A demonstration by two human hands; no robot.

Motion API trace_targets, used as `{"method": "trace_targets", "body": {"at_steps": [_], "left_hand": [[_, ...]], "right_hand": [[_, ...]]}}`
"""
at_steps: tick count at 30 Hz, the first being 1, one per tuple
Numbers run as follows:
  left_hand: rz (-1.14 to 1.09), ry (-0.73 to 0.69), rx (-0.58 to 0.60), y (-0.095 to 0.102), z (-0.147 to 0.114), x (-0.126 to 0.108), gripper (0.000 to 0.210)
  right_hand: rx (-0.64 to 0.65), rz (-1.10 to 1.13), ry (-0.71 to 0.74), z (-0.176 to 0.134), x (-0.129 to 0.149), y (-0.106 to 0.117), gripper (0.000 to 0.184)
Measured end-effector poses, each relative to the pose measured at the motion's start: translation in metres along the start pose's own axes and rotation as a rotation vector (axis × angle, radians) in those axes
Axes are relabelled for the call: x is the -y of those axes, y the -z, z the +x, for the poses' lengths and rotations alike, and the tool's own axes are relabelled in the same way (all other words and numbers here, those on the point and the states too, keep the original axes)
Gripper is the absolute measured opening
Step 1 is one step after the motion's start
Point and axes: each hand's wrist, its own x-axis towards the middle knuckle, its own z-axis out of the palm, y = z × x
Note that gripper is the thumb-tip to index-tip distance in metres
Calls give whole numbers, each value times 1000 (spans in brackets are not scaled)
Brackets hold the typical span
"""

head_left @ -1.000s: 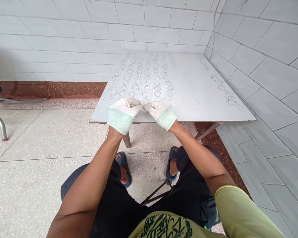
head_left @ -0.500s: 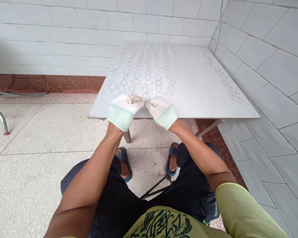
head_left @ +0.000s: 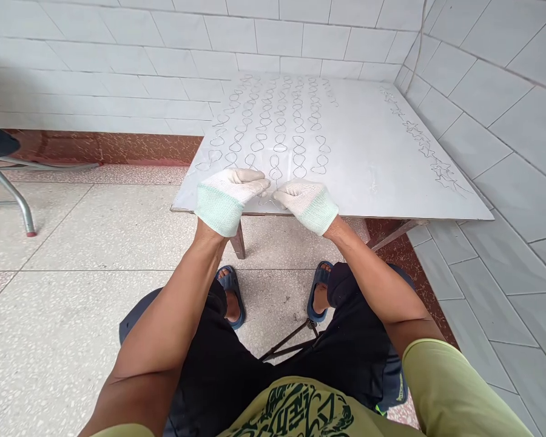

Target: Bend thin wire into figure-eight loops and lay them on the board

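Both hands wear white knit gloves with pale green cuffs. At the front edge of the white board (head_left: 373, 197), my left hand (head_left: 231, 191) is closed, thumb and fingers pinched together. My right hand (head_left: 307, 203) pinches a short way to its right, lower down. A thin wire (head_left: 267, 201) shows faintly between the fingertips; its shape is too fine to make out. Just beyond the hands lie rows of twisted wire loops (head_left: 299, 145), mostly figure-eights. Star-shaped wire pieces (head_left: 443, 173) run in a line along the board's right side.
White tiled walls (head_left: 277, 36) meet behind and to the right of the board. A chair with a curved metal leg (head_left: 25, 209) stands at the left. Below, a dark stand leg (head_left: 286, 346) lies between my sandalled feet on the speckled floor (head_left: 86, 328).
My fingertips, which were together, have drawn slightly apart, the left now a little higher than the right. The camera view has shifted a little to the left.
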Motion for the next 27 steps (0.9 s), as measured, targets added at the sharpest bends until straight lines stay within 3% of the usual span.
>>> {"method": "trace_targets", "body": {"at_steps": [3,6,9,18,22,27], "left_hand": [[63,-19,-36,0,1,3,20],[111,-21,-23,2,3,2,19],[135,10,54,4,3,-4,19],[202,105,310,3,2,-14,19],[151,89,268,3,6,-4,24],[95,106,305,-1,8,14,34]], "right_hand": [[18,44,-84,-2,3,3,47],[53,34,-67,0,1,9,40],[45,48,-13,5,-5,17,25],[108,126,-30,3,-6,29,18],[101,318,-151,4,-1,24,17],[22,560,-302,9,2,22,18]]}}
